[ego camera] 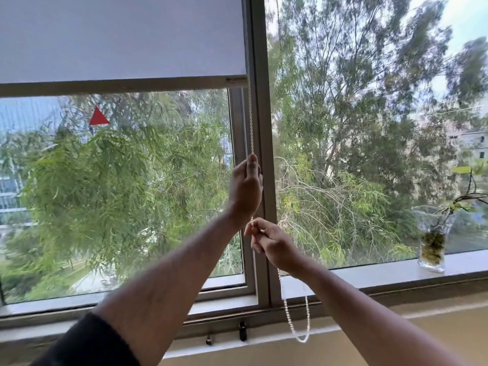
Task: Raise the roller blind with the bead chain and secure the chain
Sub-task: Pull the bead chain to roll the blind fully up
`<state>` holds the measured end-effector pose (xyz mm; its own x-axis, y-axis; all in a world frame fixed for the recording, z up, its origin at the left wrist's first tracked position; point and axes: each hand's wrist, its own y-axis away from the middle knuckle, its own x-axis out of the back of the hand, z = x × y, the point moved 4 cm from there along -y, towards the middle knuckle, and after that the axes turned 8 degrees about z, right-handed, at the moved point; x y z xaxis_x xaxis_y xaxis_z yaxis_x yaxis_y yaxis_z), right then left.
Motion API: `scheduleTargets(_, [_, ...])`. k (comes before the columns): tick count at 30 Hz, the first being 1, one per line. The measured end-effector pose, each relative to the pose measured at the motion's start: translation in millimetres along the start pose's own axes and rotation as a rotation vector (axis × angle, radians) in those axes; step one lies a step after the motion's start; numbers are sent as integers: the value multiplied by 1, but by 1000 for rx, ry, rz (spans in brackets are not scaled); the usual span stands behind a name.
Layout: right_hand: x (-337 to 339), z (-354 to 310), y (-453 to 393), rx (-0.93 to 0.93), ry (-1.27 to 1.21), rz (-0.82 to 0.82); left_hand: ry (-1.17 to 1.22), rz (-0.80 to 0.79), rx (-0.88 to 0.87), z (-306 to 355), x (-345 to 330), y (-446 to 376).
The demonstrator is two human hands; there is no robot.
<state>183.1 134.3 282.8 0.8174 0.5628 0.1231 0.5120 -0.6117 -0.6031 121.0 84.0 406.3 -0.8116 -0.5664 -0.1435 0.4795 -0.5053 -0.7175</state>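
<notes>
Here the left hand (pixel 245 184) has its fingers curled tight around the white bead chain (pixel 250 120), gripping it in front of the vertical window frame (pixel 261 128), arm stretched up. Just below, the right hand (pixel 272 243) pinches the same chain between thumb and fingertips, other fingers loosely curled. The chain runs taut from the blind's right edge down into the left hand, passes through the right hand, then hangs as a slack loop to the sill (pixel 369 276). The roller blind (pixel 121 38) covers only the upper part of the left pane, its bottom bar (pixel 113 87) level. A glass vase (pixel 433 236) with a plant stands on the sill at far right, well apart. Trees fill the view outside.
</notes>
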Motion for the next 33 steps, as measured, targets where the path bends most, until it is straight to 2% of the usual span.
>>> scheduleTargets(3, [14, -16, -6, -14, 17, -68, -9, 10, -16, -7, -5, 15])
scheduleTargets(7, [39, -64, -31, 1, -272, -19, -72, 122, -115, -9, -17, 32])
scheduleTargets(10, [63, -99, -49, -43, -444, 87, -36, 109, -107, -13, -28, 42])
scheduleTargets(13, [78, -139, -64, -27, -519, 28, -52, 128, -102, -10, -42, 53])
scheduleTargets(16, [80, -177, -73, 14, -489, 7, 34, 108, -10, -9, -60, 63])
scheduleTargets(19, [82, -191, -76, 138, -354, 175, 36, 119, 5, -11, -73, 67])
scheduleTargets(24, [82, -177, -61, 242, -282, 220, -124, 141, -21, -18, -70, 81])
scheduleTargets(27, [88, -175, -55, 333, -258, 233, -127, 154, 4, -17, -57, 82])
scheduleTargets(31, [91, -169, -43, 437, -121, 250, -128, 261, -16, 10, -38, 55])
scheduleTargets(33, [93, -162, -37, 459, -98, 247, -171, 227, -66, 34, -38, 36])
